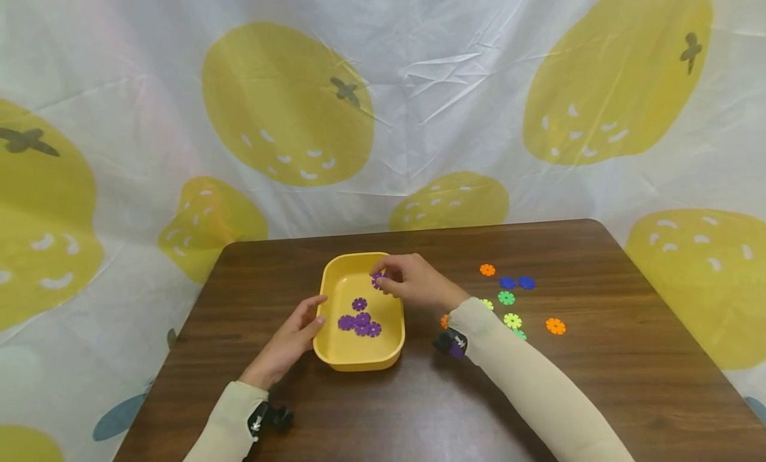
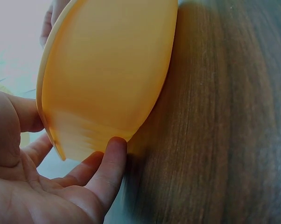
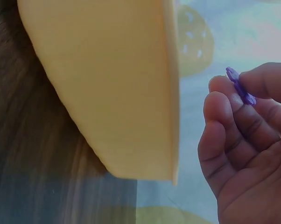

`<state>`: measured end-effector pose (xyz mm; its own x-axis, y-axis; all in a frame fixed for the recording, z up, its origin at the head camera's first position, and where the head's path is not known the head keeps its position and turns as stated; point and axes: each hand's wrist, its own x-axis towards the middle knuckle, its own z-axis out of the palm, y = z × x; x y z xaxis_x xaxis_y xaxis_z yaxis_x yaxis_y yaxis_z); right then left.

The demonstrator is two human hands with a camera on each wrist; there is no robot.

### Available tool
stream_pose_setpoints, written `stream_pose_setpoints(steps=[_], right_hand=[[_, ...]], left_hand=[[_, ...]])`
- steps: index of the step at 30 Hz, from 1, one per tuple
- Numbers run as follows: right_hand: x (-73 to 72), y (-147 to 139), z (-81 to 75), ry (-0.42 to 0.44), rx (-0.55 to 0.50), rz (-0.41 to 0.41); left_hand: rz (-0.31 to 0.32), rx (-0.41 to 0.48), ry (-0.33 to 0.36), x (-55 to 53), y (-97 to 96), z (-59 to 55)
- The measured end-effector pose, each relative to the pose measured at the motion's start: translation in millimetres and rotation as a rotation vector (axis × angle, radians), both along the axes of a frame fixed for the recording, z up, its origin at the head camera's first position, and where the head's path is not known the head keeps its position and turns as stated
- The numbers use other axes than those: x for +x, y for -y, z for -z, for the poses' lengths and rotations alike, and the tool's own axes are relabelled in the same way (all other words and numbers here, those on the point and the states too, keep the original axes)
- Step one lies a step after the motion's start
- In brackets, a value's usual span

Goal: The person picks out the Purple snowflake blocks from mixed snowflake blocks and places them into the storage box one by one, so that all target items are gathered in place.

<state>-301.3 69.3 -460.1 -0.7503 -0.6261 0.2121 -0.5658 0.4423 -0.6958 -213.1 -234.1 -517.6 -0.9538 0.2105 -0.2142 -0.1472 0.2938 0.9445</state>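
Observation:
A yellow plastic bin (image 1: 359,352) stands on the table with several purple snowflake-shaped discs (image 1: 362,321) on its floor. My left hand (image 1: 297,329) holds the bin at its left side; the left wrist view shows the thumb at the rim and other fingers against the outer wall. Over the bin's far right part, my right hand (image 1: 413,280) pinches one purple snowflake disc (image 3: 242,87) between thumb and fingertips. The right wrist view shows that disc edge-on, beside the bin's rim.
Right of the bin lie loose snowflake discs: orange ones (image 1: 555,326), blue ones (image 1: 526,282), green ones (image 1: 506,298) and yellow-green ones (image 1: 512,321). Some are partly hidden by the right sleeve (image 1: 526,375). Behind the wooden table (image 1: 622,382) hangs a fruit-printed curtain (image 1: 383,116).

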Motion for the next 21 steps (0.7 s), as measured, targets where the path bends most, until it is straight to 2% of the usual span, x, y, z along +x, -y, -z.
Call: stream_pose_setpoints(steps=[10,21], right_hand=[[-6.0,23.0,9.9,-0.019,0.04,-0.091],[-8.3,30.8,20.9,-0.069,0.121,-0.134]], left_hand=[[0.019,0.014,-0.009,0.1,0.3,-1.2],[0.007,0.011,0.003,-0.1,0.3,-0.6]])
